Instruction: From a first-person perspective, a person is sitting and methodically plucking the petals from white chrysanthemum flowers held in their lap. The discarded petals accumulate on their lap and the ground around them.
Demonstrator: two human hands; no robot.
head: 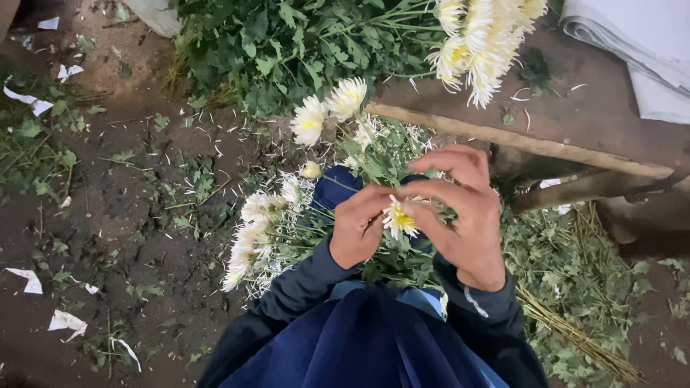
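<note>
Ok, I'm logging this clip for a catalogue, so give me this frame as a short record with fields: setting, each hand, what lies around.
setting: outdoors, dirt ground strewn with leaves and paper scraps
left hand: closed around the stems of a flower bunch
right hand: fingers pinching at a white flower with a yellow centre
bunch: white flowers, heads hanging to the left, lying across the lap
bench: wooden, more white flowers lying on it
far right: folded white sheets
clothing: dark blue sleeves
</note>
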